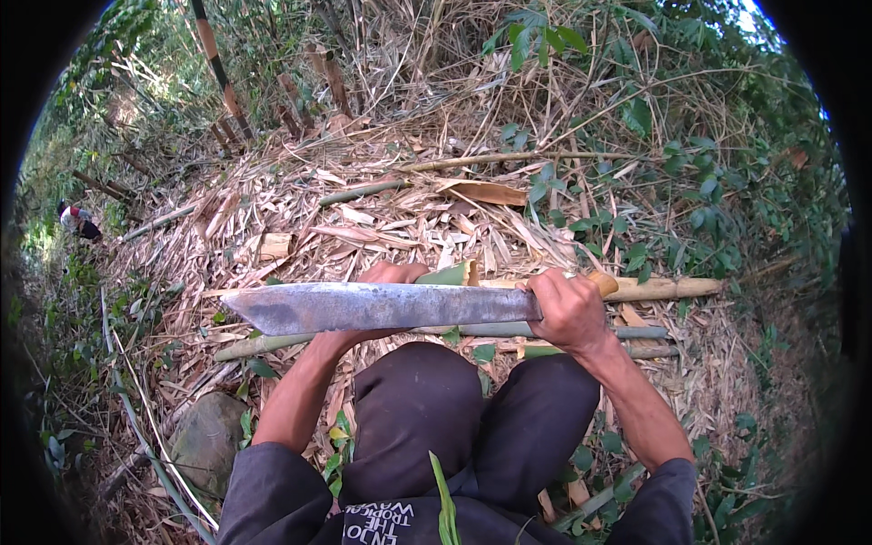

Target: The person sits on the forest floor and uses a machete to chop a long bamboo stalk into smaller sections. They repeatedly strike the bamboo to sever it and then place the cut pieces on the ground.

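Observation:
A broad machete lies level across the view, its grey, stained blade reaching left above my knees. My right hand is closed round its handle, and the yellowish wooden butt sticks out past the fist. Behind the blade, my left hand is partly hidden; its bent fingers show above the blade's upper edge. From that hand a short green piece of bamboo with a pale cut end juts to the right, and the hand appears closed on it.
Under the machete lie a tan bamboo pole and a greenish pole. Dry bamboo sheaths litter the slope ahead. A rock sits at lower left. Cut stumps stand at the back; a person is far left.

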### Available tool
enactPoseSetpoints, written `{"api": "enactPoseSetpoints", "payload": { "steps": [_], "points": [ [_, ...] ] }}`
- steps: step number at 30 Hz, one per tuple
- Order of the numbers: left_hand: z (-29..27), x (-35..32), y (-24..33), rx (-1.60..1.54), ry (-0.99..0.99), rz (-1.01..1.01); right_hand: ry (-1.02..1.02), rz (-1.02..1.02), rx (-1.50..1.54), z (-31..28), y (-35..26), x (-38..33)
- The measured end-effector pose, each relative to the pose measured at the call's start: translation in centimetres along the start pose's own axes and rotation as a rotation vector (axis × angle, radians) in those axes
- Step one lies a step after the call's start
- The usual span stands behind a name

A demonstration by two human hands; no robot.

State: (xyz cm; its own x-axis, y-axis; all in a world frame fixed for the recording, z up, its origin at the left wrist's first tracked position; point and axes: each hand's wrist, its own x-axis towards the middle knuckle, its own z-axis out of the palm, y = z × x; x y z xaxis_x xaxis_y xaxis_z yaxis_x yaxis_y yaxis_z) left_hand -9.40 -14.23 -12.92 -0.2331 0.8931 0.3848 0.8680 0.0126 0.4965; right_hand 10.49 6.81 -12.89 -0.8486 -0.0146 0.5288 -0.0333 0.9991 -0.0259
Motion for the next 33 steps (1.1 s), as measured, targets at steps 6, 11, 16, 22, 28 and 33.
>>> {"api": "enactPoseSetpoints", "payload": {
  "steps": [6,11,16,22,28,33],
  "points": [
    [0.5,1.1,-1.0,-0.241,-0.247,-0.248,0.008,0.058,0.061,0.4,-0.1,-0.5],
    [0.1,1.9,-1.0,-0.286,-0.353,-0.416,0.001,0.021,0.082,1.2,0.7,0.0],
    [0.4,2.3,-0.6,-0.223,-0.393,-0.434,-0.024,-0.014,0.095,2.1,2.0,0.1],
    [1.5,1.3,-2.7,-0.203,-0.316,-0.325,-0.051,0.068,0.093,3.5,0.9,-0.1],
    [0.3,1.1,-2.0,-0.015,-0.299,-0.256,-0.08,0.154,0.029,2.5,-1.2,0.4],
    [0.0,1.1,-1.4,-0.042,-0.384,-0.404,-0.075,0.173,0.031,2.5,-1.3,0.5]
  ]
}}
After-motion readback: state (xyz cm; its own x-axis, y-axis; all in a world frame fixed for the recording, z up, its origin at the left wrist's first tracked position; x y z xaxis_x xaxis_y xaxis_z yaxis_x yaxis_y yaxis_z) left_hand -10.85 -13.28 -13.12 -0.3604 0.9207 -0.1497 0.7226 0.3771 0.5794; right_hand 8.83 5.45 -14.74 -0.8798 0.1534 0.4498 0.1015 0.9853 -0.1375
